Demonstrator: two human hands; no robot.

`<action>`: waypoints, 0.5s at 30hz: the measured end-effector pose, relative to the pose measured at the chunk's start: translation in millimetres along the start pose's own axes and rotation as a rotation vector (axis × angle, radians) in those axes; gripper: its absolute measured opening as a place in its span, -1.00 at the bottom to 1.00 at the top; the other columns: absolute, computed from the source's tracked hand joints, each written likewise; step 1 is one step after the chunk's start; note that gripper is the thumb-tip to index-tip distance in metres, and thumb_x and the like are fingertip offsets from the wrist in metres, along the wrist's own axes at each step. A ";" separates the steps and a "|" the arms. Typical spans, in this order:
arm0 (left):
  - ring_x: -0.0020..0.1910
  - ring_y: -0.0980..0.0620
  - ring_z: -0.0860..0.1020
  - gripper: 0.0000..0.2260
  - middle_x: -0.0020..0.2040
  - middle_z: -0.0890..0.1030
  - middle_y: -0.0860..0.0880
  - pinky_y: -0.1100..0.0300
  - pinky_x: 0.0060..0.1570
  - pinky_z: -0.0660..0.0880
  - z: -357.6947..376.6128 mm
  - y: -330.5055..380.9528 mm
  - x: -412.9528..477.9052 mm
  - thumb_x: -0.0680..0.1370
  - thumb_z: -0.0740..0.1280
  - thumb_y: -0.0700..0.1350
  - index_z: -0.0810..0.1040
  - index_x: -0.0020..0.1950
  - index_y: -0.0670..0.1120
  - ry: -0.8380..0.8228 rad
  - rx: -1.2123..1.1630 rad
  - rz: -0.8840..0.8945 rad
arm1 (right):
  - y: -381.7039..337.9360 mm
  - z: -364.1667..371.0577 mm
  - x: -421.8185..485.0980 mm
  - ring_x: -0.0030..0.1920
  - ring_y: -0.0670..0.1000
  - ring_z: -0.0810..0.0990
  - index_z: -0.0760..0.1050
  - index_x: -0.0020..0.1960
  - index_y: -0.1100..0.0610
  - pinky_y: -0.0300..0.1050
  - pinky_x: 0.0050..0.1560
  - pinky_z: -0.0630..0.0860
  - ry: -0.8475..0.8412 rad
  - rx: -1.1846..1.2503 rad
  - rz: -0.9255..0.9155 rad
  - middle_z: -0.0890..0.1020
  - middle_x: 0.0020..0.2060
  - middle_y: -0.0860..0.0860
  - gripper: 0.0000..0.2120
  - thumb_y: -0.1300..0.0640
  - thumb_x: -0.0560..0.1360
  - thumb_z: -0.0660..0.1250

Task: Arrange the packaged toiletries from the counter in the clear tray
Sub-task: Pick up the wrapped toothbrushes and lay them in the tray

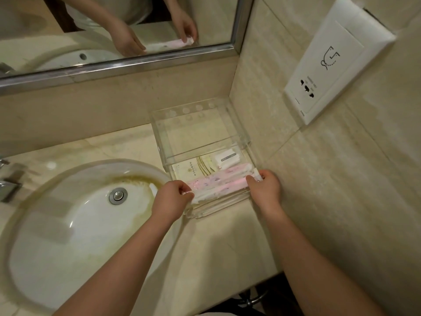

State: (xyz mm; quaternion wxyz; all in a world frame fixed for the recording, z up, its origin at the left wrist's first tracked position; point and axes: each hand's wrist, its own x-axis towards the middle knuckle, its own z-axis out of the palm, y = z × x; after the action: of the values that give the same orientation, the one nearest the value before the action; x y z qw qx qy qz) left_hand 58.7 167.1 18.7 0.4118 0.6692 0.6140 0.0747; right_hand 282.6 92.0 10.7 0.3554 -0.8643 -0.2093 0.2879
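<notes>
A clear plastic tray (pixel 245 137) stands on the counter in the corner by the wall. Long pink packaged toiletries (pixel 219 182) lie across its near part. My left hand (pixel 170 197) pinches their left end and my right hand (pixel 264 188) pinches their right end. Behind them in the tray lie a flat cream sachet (pixel 193 169) with gold lines and a small white packet (pixel 227 158). The far half of the tray holds nothing.
A white oval sink (pixel 75 224) with a metal drain fills the left. A faucet (pixel 9 185) is at the left edge. A mirror (pixel 114 30) runs along the back wall. A white socket panel (pixel 330 62) hangs on the right wall. The counter's front edge (pixel 262 281) lies close below.
</notes>
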 end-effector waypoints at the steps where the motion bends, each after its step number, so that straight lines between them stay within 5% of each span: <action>1: -0.19 0.03 0.59 -0.96 -0.23 0.64 0.01 0.06 -0.15 0.56 1.0 -0.9 -0.3 0.44 0.43 -0.13 0.64 -0.13 -0.07 0.006 0.008 -0.002 | 0.6 0.6 0.4 -0.25 0.00 0.61 0.55 -0.11 0.05 -0.13 -0.24 0.46 0.005 -0.020 -0.006 0.63 -0.28 -0.07 -0.96 0.11 0.45 0.38; 10: -0.24 0.02 0.56 -0.91 -0.29 0.56 0.09 0.16 -0.33 0.44 9.5 -1.8 -3.7 0.44 0.39 -0.06 0.54 -0.09 0.01 0.091 0.090 0.015 | 2.6 5.3 -2.0 -0.20 0.07 0.61 0.54 0.00 0.03 -0.12 -0.23 0.45 0.093 -0.237 -0.048 0.67 -0.17 -0.02 -0.85 0.02 0.45 0.36; 15: -0.28 0.06 0.54 -0.97 -0.27 0.57 0.04 0.16 -0.33 0.43 9.1 -4.3 -4.1 0.50 0.35 -0.12 0.54 -0.08 -0.02 0.090 -0.020 0.016 | -2.4 1.6 -10.9 -0.19 0.02 0.58 0.49 0.16 0.00 -0.16 -0.19 0.45 0.108 -0.159 -0.115 0.63 -0.15 -0.04 -0.75 0.10 0.49 0.33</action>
State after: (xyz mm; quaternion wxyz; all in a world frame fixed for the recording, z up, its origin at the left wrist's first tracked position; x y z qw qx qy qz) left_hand 60.0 158.9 11.7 0.3898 0.6657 0.6259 0.1142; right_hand 273.0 88.1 15.4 0.3126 -0.8905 -0.2611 0.2028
